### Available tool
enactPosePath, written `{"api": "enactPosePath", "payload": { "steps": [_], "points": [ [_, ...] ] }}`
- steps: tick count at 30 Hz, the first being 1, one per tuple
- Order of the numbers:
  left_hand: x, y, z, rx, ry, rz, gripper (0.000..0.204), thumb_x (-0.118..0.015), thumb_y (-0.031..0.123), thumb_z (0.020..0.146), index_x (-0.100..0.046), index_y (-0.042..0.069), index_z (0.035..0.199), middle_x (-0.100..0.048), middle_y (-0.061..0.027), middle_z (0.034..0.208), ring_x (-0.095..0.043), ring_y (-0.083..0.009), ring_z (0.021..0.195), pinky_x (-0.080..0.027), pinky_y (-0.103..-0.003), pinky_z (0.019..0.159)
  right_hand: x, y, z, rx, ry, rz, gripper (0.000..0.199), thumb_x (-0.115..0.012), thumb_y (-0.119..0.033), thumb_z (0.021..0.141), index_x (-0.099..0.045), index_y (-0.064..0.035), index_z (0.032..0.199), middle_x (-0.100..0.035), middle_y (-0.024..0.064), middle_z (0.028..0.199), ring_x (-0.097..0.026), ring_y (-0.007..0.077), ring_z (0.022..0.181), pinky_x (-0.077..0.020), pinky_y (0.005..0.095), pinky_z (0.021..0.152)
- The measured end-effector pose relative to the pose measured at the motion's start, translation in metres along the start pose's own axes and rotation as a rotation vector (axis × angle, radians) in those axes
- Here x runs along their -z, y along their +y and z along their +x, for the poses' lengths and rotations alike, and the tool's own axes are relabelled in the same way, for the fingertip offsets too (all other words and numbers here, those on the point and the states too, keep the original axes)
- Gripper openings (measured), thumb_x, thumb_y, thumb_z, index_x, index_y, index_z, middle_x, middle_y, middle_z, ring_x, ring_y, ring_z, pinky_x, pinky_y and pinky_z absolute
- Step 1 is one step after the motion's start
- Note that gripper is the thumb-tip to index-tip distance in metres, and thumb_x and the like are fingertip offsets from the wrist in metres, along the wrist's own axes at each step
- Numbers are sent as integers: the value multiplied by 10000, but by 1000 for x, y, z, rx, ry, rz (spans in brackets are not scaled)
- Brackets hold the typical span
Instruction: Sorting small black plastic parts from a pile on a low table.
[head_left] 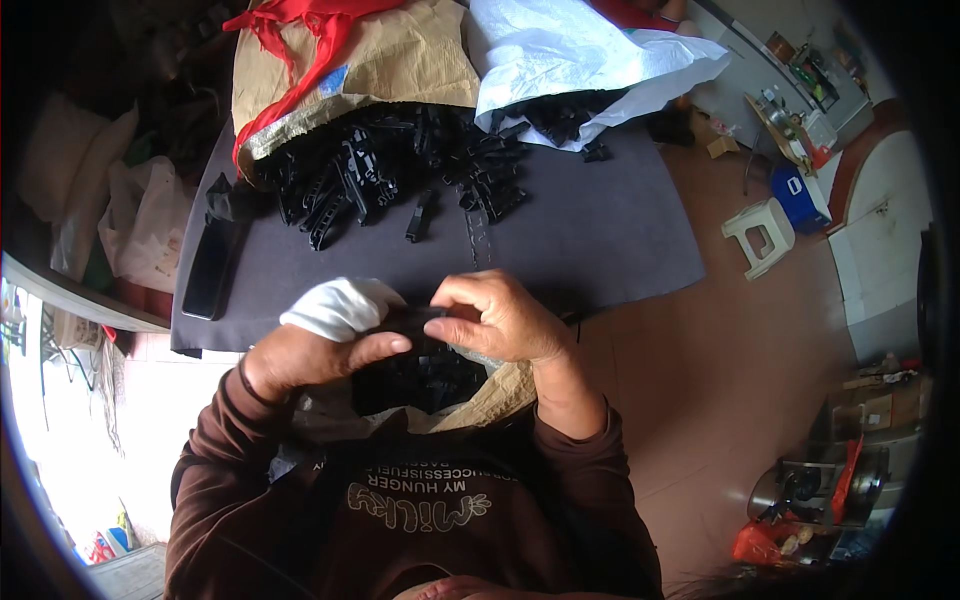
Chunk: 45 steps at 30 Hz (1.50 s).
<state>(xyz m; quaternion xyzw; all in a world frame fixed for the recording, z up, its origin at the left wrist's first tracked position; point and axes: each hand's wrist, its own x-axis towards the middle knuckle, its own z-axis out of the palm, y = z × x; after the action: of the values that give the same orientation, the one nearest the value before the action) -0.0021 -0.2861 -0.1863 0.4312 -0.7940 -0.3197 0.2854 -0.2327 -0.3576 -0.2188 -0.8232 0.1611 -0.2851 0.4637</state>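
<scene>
Both my hands meet over an opened sack at my lap, which has black pieces inside. My left hand, its fingers wrapped in white cloth, is closed on one end of a small black plastic part. Thumb and fingers of my right hand pinch the other end. Much of the part is hidden by my fingers. On the grey-covered table ahead lies a single black part, in front of a heap of similar black plastic parts.
A brown sack with red cloth and a white woven sack spill black parts at the table's far side. A dark phone lies at the left edge. On the floor to the right stand a cream stool and a blue box.
</scene>
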Motion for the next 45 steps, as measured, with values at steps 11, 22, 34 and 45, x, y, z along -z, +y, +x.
{"api": "enactPosePath", "payload": {
  "steps": [11, 22, 34, 45],
  "points": [
    [-28, -30, 83, 191, 253, 796, 190, -628, 219, 825, -603, 44, 753, -621, -138, 821, -618, -331, 749, -515, -408, 633, 13, 35, 18, -195, 511, -1055, 365, -662, -172, 814, -584, -83, 1160, -589, 92, 1157, -532, 305, 1045, -427, 417, 884],
    [-19, -45, 33, -204, 438, 450, 122, -629, -18, 778, -554, -1, 873, -622, -163, 929, -587, -344, 764, -478, -403, 660, 8, 26, 13, 171, 610, -540, 170, -644, 34, 810, -669, -19, 970, -646, 104, 930, -626, 218, 767, -507, 291, 659],
    [-31, -22, 13, -68, 401, 237, 171, -521, -59, 816, -584, -66, 975, -590, -244, 1047, -596, -388, 879, -486, -384, 745, -15, -6, 9, 60, 359, 130, 75, -579, 23, 899, -599, 51, 965, -585, 90, 947, -667, 149, 766, -557, 231, 672],
    [-41, -6, 8, -135, 384, 444, 108, -675, 60, 806, -605, -13, 841, -620, -185, 922, -609, -340, 716, -492, -370, 599, -25, -7, 11, 47, 382, 265, 38, -620, 7, 886, -587, 24, 876, -587, 27, 793, -603, 62, 641, -477, 188, 560]
  ]
}}
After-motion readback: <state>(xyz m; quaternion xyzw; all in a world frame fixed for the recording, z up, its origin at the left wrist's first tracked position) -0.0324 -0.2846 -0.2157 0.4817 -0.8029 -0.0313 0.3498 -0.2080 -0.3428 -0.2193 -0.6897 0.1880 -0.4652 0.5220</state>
